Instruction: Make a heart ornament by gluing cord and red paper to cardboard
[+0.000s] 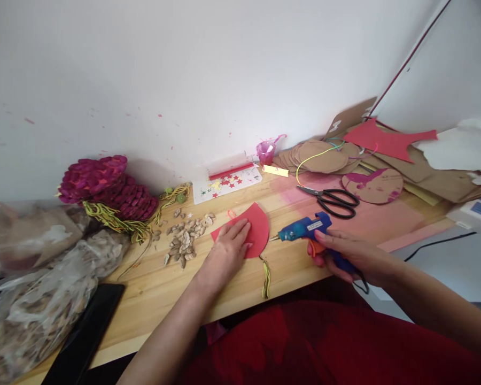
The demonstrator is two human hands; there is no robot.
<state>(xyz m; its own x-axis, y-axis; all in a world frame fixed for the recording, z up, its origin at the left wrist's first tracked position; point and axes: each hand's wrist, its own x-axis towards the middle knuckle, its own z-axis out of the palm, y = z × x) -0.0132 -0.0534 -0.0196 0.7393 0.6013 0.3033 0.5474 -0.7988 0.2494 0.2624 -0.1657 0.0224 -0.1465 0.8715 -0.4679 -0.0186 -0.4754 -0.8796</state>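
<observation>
My left hand (230, 248) lies flat, fingers spread, on a red paper piece (260, 224) with a rounded edge, pressing it against the wooden table. A yellow-green tassel (266, 279) hangs off the near side of that paper, and a small pink loop (231, 214) shows at its upper left. In my right hand (336, 248) is a blue glue gun (307, 229), gripped by the handle with fingers at the orange trigger. Its nozzle points left, just beside the paper's curved edge. Small shell-like pieces (183, 241) lie scattered left of my left hand.
Black scissors (336, 202) rest beyond the glue gun, near cardboard discs (318, 156). A pink-stained cup (265, 152) and a white sheet with star shapes (202, 193) stand by the wall. Stacked magenta pieces (128, 198) and a filled plastic bag (52, 305) occupy the left.
</observation>
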